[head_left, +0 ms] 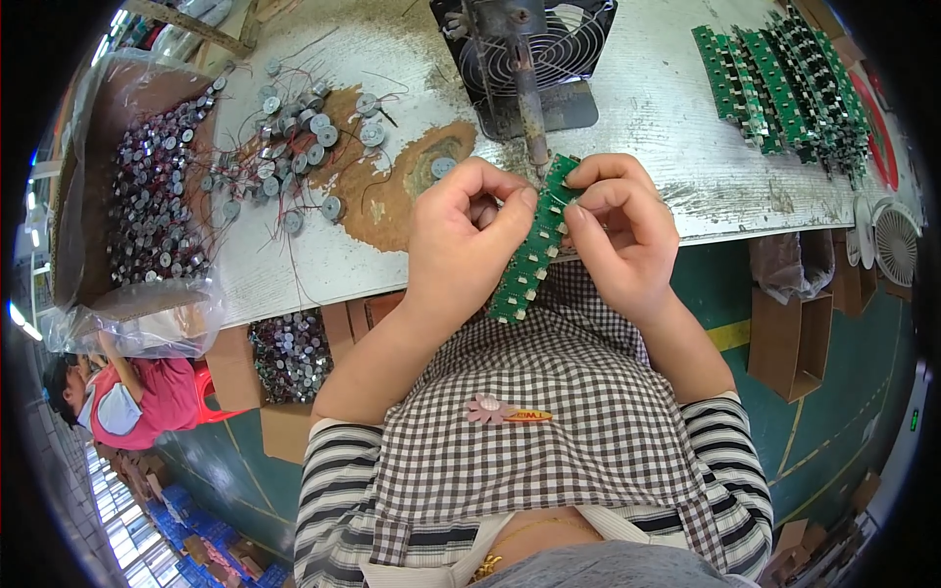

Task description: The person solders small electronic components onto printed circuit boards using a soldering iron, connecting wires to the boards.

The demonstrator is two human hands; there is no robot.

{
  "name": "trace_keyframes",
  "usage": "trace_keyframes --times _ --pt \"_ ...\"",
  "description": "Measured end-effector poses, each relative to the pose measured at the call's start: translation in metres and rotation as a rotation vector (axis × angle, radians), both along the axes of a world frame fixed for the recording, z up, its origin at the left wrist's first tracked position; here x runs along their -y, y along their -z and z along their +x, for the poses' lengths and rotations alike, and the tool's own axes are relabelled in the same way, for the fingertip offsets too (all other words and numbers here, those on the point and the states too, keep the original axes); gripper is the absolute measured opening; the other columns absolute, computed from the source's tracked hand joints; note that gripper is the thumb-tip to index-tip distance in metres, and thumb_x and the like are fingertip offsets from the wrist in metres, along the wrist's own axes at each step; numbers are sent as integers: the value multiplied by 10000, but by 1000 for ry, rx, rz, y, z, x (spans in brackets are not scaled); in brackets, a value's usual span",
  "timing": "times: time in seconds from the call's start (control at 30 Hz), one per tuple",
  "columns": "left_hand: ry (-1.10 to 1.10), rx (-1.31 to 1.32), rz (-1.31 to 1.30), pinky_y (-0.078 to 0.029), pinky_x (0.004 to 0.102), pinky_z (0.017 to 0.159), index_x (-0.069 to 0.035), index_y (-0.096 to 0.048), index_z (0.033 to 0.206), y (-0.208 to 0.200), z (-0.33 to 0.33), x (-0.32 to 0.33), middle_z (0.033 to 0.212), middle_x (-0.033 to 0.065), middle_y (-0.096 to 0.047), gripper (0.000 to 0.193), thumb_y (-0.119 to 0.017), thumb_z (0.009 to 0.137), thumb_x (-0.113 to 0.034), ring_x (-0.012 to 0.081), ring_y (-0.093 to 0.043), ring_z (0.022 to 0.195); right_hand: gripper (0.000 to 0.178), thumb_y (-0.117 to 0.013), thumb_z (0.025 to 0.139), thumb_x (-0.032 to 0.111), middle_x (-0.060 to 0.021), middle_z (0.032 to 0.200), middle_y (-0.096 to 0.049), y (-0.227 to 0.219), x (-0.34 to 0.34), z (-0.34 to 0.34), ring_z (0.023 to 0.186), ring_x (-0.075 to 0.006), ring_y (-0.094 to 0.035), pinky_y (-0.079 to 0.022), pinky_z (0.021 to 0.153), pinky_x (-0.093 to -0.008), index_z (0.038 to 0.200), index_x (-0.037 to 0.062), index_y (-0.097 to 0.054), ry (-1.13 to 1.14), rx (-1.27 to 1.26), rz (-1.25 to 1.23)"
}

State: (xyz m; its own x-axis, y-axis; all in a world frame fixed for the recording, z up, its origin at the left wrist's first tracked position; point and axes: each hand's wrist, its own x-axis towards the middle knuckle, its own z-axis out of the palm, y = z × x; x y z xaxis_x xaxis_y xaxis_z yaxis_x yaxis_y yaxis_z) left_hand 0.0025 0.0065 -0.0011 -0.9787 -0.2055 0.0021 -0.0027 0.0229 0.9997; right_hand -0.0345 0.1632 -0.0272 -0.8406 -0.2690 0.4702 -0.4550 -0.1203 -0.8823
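Note:
A long strip of green circuit board (pixel 532 257) with rows of small white connectors slants between my hands, over the table's near edge. My right hand (pixel 627 230) grips its right edge near the upper end, thumb and fingers bent. On the other side my left hand (pixel 466 235) is closed, thumb and forefinger pinched together against the board's left edge. What lies inside that pinch is hidden. The tip of an upright soldering iron (pixel 529 108) points down right at the board's top end. One small round motor (pixel 443 168) lies just beyond my left hand.
Loose wired motors (pixel 314 137) are scattered at left, beside a plastic-lined box (pixel 93 186) full of more. A black fan (pixel 578 49) stands behind the iron. Stacked green boards (pixel 774 93) lie far right. Lower left, a person in pink (pixel 157 397) sits near a motor-filled carton (pixel 291 358).

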Motion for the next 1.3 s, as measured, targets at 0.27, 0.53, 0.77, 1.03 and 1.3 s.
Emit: trace_keyframes --times 0.27,0.53,0.77,1.03,1.3 --pt "-33 -51 -36 -336 168 492 0 -589 780 -3 -4 -1 695 -31 -571 74 -645 804 -43 -7 -415 559 85 -638 769 -63 -140 951 -573 -7 2 -9 667 -121 -592 -510 532 -212 818 -32 -576 33 -137 141" --pt "-37 -37 -116 -347 171 490 -3 -587 770 -1 2 2 697 -31 -577 77 -656 786 -32 -1 -425 558 93 -652 756 -66 -136 938 -586 -5 3 0 671 -130 -599 -517 534 -217 810 -33 -585 13 -62 79" --pt "152 186 -295 -416 183 533 2 -619 921 -22 -2 27 721 6 -619 149 -689 803 -54 43 -556 621 77 -629 786 -73 -126 927 -604 4 1 -1 620 -77 -582 -479 521 -193 797 -29 -567 53 -34 30" --pt "-264 -357 -1061 -474 287 640 -2 -666 890 -39 -48 135 835 92 -644 128 -666 786 -78 196 -614 717 74 -606 808 -80 -107 933 -597 10 -4 -7 660 -70 -553 -467 550 -189 823 -37 -547 56 39 22" --pt "213 -107 -1429 -480 364 752 -16 -658 986 -9 -96 145 932 182 -626 219 -634 796 -121 356 -602 849 78 -606 806 -86 -104 925 -598 12 -2 -8 651 -57 -529 -434 528 -178 825 -36 -548 63 32 11"
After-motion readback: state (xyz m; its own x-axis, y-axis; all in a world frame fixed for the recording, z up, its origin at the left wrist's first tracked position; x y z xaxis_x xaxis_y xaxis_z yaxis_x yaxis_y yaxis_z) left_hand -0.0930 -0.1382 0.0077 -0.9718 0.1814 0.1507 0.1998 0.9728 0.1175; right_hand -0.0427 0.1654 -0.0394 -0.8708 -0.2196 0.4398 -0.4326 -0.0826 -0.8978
